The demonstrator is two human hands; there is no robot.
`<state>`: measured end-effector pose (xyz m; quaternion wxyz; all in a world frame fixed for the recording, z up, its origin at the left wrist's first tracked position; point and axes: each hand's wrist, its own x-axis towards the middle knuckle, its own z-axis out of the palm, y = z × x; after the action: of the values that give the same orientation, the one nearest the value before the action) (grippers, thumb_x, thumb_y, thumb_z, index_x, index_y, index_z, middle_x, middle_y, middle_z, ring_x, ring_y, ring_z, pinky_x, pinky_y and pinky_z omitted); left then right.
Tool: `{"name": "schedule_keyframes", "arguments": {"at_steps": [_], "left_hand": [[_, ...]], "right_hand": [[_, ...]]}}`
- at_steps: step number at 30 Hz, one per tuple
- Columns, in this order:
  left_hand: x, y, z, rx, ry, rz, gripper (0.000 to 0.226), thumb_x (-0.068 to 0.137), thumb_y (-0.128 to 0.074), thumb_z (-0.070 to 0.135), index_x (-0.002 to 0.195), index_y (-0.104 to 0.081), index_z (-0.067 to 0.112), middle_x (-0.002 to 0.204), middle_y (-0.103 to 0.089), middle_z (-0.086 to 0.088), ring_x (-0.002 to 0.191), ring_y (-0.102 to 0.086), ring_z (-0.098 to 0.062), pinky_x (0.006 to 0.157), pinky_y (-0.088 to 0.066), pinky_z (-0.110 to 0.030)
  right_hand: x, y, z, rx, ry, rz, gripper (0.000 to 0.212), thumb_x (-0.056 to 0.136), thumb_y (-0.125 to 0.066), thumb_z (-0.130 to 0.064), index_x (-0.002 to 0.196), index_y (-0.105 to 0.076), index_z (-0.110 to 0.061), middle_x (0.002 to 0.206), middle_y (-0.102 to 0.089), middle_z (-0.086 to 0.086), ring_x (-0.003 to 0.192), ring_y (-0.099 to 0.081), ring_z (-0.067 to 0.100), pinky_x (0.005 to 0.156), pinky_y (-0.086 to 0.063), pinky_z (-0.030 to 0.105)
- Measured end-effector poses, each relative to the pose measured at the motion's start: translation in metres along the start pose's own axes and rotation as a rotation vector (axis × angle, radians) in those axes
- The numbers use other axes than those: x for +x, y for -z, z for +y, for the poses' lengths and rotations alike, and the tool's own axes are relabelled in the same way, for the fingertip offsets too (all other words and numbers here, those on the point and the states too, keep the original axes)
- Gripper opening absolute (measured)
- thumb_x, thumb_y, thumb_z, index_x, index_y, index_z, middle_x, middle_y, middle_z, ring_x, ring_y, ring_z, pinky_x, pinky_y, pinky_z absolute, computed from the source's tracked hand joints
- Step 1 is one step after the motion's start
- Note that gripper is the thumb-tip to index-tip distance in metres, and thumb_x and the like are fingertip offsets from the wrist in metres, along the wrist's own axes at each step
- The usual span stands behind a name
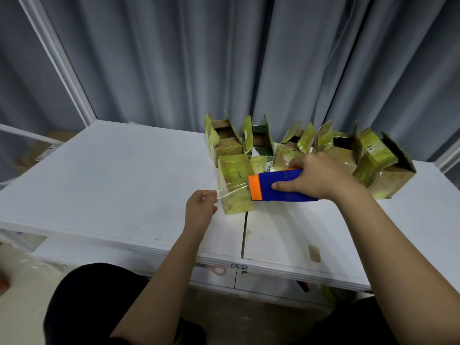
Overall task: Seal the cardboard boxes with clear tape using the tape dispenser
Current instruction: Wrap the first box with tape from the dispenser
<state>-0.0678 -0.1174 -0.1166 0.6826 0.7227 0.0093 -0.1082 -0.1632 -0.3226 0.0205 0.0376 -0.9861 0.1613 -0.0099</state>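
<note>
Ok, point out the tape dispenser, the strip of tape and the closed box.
tape dispenser (278, 186), head view, blue body.
strip of tape (232, 191), head view, mid-span.
closed box (232, 170), head view, top face.

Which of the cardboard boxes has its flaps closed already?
The closed box nearest the person, standing alone in front beneath the tape dispenser. The open boxes in the row behind all have flaps standing up.

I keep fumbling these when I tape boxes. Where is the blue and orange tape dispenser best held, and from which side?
Grip the blue body, from the end opposite the orange mouth. The tape dispenser is a long block and the tape leaves at the orange end, so the right hand wraps the rear, thumb on the near face, leaving the left hand free to pinch the strip.
</note>
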Motion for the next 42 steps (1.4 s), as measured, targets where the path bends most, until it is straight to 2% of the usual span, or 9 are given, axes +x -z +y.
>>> {"name": "schedule_keyframes", "arguments": {"at_steps": [4,9,15,21,30,35,38,40,42], "left_hand": [[0.005,-0.001,0.003,-0.049,0.040,-0.022,0.016,0.093,-0.058,0.022,0.083,-0.056,0.009,0.082,-0.060,-0.003,0.061,-0.052,-0.013,0.071,-0.050,-0.030],[0.011,-0.006,0.007,0.008,-0.012,-0.019,0.028,0.091,-0.062,0.029,0.077,-0.057,0.006,0.073,-0.062,0.000,0.056,-0.051,-0.015,0.068,-0.049,-0.031],[0.019,-0.012,0.009,0.045,0.031,0.021,0.030,0.090,-0.064,0.028,0.071,-0.057,0.005,0.067,-0.061,-0.004,0.051,-0.050,-0.016,0.068,-0.048,-0.031],[0.019,-0.015,0.003,0.011,0.079,0.032,0.028,0.091,-0.063,0.024,0.073,-0.057,0.004,0.068,-0.061,-0.002,0.050,-0.049,-0.015,0.061,-0.049,-0.028],[0.017,-0.015,0.004,0.005,0.106,-0.012,0.029,0.089,-0.064,0.033,0.074,-0.058,0.009,0.077,-0.058,-0.006,0.066,-0.052,-0.016,0.078,-0.055,-0.040],[0.021,-0.016,-0.008,-0.170,0.377,-0.065,0.025,0.090,-0.063,0.033,0.083,-0.061,0.009,0.079,-0.055,-0.003,0.069,-0.047,-0.014,0.073,-0.056,-0.032],[0.020,-0.019,-0.014,-0.291,0.552,-0.149,0.029,0.089,-0.063,0.039,0.082,-0.061,0.011,0.063,-0.051,0.002,0.058,-0.041,-0.010,0.067,-0.052,-0.029],[0.023,-0.018,-0.019,-0.311,0.580,-0.218,0.033,0.086,-0.064,0.047,0.083,-0.061,0.014,0.056,-0.053,0.006,0.053,-0.037,-0.008,0.061,-0.049,-0.026],[0.027,-0.012,-0.019,-0.176,0.536,-0.238,0.038,0.085,-0.063,0.050,0.091,-0.062,0.013,0.067,-0.062,0.004,0.053,-0.036,-0.009,0.052,-0.043,-0.022]], "right_hand": [[0.014,0.015,-0.004,0.109,0.015,-0.038,0.052,0.066,-0.071,-0.066,0.089,-0.050,-0.024,0.080,-0.056,-0.006,0.074,-0.055,0.015,0.063,-0.045,0.033],[0.032,0.027,0.000,0.122,0.023,-0.049,0.050,0.061,-0.074,-0.066,0.077,-0.054,-0.024,0.083,-0.059,-0.002,0.076,-0.055,0.016,0.059,-0.039,0.030],[0.045,0.031,0.002,0.146,0.016,-0.117,0.045,0.065,-0.075,-0.063,0.078,-0.059,-0.023,0.081,-0.062,-0.002,0.076,-0.059,0.016,0.064,-0.046,0.033],[0.052,0.019,-0.003,0.135,0.003,-0.144,0.048,0.067,-0.073,-0.065,0.092,-0.064,-0.025,0.093,-0.062,-0.004,0.084,-0.059,0.015,0.076,-0.055,0.038],[0.058,0.007,0.007,0.185,-0.006,-0.148,0.047,0.069,-0.070,-0.067,0.097,-0.063,-0.030,0.098,-0.061,-0.007,0.090,-0.059,0.014,0.080,-0.055,0.039],[0.060,0.003,0.009,0.228,0.016,-0.165,0.047,0.069,-0.071,-0.064,0.098,-0.063,-0.028,0.100,-0.063,-0.005,0.091,-0.060,0.014,0.082,-0.056,0.041],[0.060,0.001,0.010,0.213,0.024,-0.160,0.047,0.070,-0.070,-0.065,0.098,-0.063,-0.028,0.102,-0.062,-0.006,0.092,-0.060,0.014,0.082,-0.056,0.041],[0.061,0.000,0.010,0.195,0.027,-0.157,0.046,0.070,-0.070,-0.065,0.097,-0.062,-0.029,0.102,-0.062,-0.006,0.092,-0.060,0.014,0.081,-0.056,0.040],[0.061,0.001,0.008,0.186,0.024,-0.157,0.046,0.069,-0.070,-0.066,0.097,-0.062,-0.030,0.101,-0.061,-0.006,0.092,-0.059,0.014,0.081,-0.056,0.041]]}}
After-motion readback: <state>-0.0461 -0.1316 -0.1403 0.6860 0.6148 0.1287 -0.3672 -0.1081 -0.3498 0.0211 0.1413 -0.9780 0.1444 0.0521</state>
